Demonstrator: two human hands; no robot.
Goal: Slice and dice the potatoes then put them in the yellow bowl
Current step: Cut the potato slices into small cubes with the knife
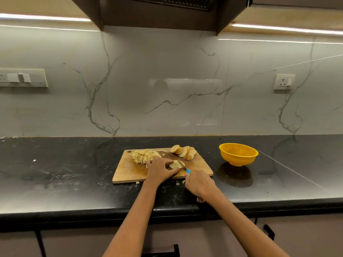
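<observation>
right hand (199, 183) grips knife (183, 166); left hand (160, 170) pinches potato piece (175, 164) on cutting board (130, 169).

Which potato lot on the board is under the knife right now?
The pale potato piece pinned by the left hand, touching the blue-handled knife; the diced heap and slice row lie untouched behind.

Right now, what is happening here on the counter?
A person is cutting potatoes on a board. The left hand holds a potato piece steady, and the right hand grips a knife with a blue handle, its blade at that piece. A heap of dice lies at the back left of the board, and slices wait at the back right. The yellow bowl stands to the right and looks empty. A few bits lie on the counter.
</observation>
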